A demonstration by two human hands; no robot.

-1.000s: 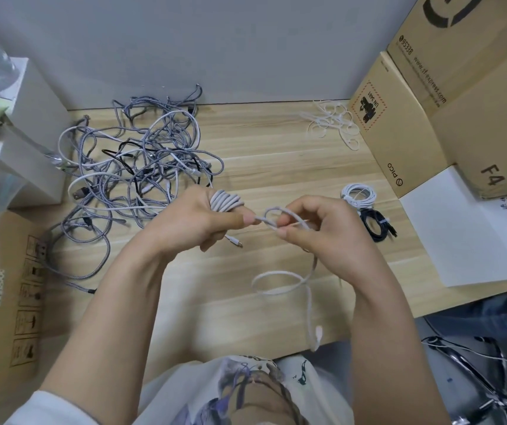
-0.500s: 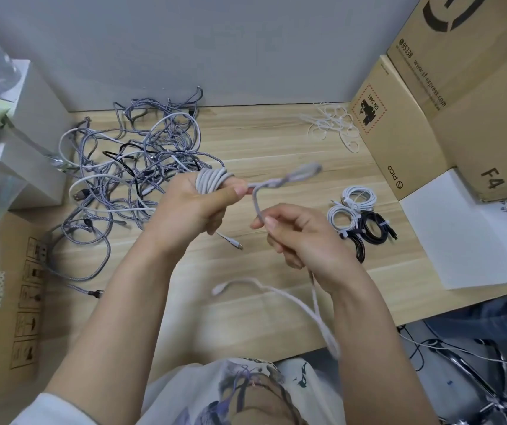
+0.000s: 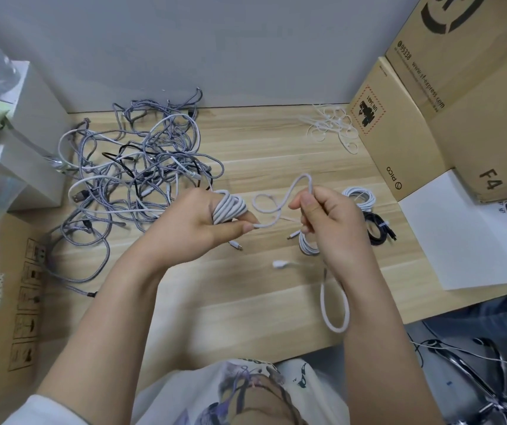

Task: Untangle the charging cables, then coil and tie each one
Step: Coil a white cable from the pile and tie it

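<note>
A white charging cable point(image 3: 272, 207) runs between my two hands above the wooden desk point(image 3: 246, 302). My left hand point(image 3: 197, 222) has several turns of it wrapped round the fingers, and the thumb pins the strand. My right hand point(image 3: 327, 219) grips the free length, which arches up in a loop and hangs down below the wrist, ending in a white plug point(image 3: 279, 264). A tangled heap of grey, white and black cables point(image 3: 132, 176) lies at the back left. Tied coils, white point(image 3: 359, 196) and black point(image 3: 379, 230), lie right of my right hand.
Loose white ties point(image 3: 332, 127) lie at the back right by stacked cardboard boxes point(image 3: 430, 102). A white sheet point(image 3: 467, 237) covers the desk's right end. White boxes point(image 3: 34, 139) stand at the left, with a cardboard box point(image 3: 6, 302) below them. Cables trail on the floor at lower right.
My left hand has wound more turns on its fingers. My right hand moved right and up along the cable, lifting a new loop; the hanging tail is shorter and swings.
</note>
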